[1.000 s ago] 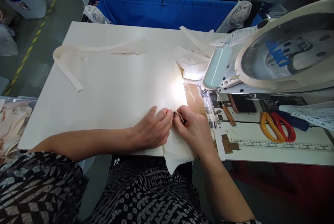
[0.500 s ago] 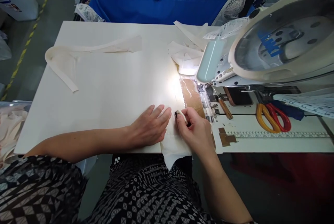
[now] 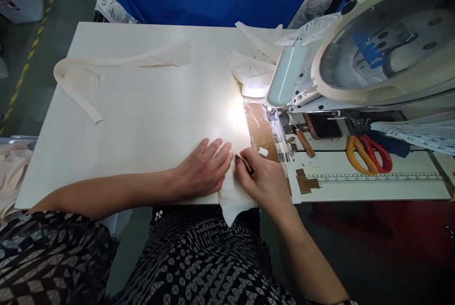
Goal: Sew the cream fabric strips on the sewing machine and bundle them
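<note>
One pale cloth [image 3: 237, 196] lay at the near edge of the bench [image 3: 156, 110], its tip hanging over. The left hand [image 3: 202, 170] rested at the cloth's left side, fingers slightly spread; the right hand [image 3: 263, 176] pinched a small dark object [image 3: 250, 169], too hidden to name, between thumb and forefinger. Handling of this cloth looked unfinished. Near the far left corner a pale strip [image 3: 130, 60] lay untouched, and more cloth pieces [image 3: 254, 76] sat toward the far edge; whether those were done or waiting, I could not tell.
</note>
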Demonstrator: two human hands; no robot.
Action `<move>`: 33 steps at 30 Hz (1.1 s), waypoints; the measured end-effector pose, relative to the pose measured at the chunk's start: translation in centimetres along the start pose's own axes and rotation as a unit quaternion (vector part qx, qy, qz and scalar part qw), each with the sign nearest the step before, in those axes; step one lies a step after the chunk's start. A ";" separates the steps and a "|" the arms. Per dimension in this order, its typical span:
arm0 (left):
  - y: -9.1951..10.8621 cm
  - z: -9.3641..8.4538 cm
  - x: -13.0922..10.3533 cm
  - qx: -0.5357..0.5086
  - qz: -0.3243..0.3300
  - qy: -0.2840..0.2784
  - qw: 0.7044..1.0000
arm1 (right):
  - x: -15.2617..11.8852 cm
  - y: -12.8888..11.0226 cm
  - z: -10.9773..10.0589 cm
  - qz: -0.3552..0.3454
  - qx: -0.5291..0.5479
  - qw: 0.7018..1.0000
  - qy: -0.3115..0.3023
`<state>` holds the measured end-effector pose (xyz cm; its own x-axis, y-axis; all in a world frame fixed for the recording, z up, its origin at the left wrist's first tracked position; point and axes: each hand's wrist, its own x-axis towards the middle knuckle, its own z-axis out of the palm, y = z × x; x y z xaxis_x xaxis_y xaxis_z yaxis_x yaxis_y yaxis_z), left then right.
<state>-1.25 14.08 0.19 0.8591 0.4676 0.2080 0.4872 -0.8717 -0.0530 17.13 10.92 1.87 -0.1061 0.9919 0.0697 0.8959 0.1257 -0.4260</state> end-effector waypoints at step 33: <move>0.1 -0.7 -0.4 -0.036 0.062 0.002 0.997 | -2.1 0.5 0.1 0.036 0.009 0.999 0.021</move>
<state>-1.64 13.71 0.81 0.9114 0.3546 0.2089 0.3641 -0.9313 -0.0076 17.72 8.88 1.40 -0.0230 0.9969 0.0749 0.8925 0.0543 -0.4478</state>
